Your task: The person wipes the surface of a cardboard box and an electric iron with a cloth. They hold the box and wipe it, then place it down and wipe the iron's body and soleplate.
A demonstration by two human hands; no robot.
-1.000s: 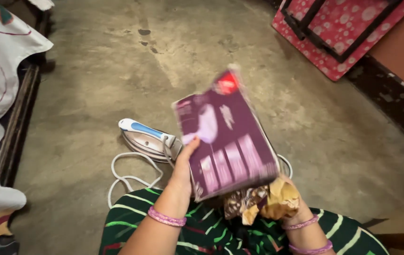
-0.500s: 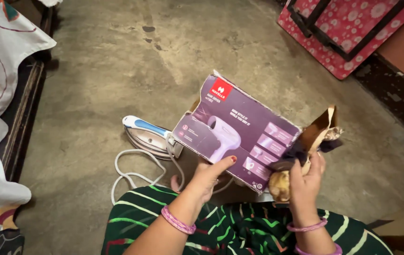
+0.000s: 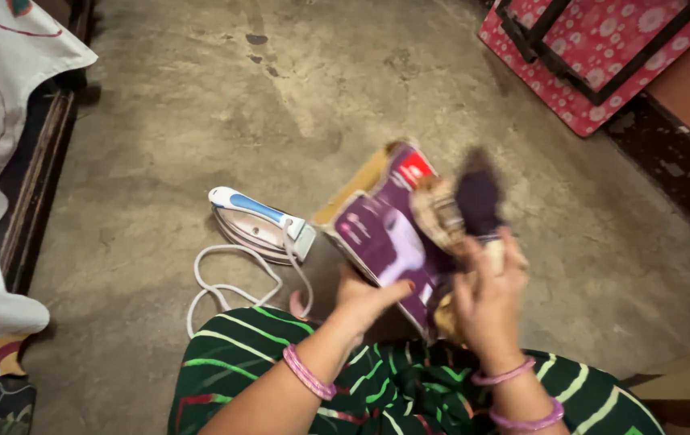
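My left hand (image 3: 365, 299) grips a purple cardboard box (image 3: 381, 234) printed with a hair dryer picture, held tilted over my lap. My right hand (image 3: 486, 302) holds a bunched brown and dark patterned cloth (image 3: 462, 208) pressed against the front of the box. The box's open brown flap shows along its upper left edge. On the concrete floor just left of the box lies a white and blue clothes iron (image 3: 255, 223), with its white cord (image 3: 228, 282) looped toward my knees.
A bed frame with white patterned cloth (image 3: 2, 97) runs along the left edge. A pink spotted folding table (image 3: 595, 56) leans upside down at the top right against a dark wall base. My green striped garment (image 3: 393, 387) covers my lap.
The box has turned more on edge and swung left. My right hand has brought the cloth from the box's right end onto its front face.
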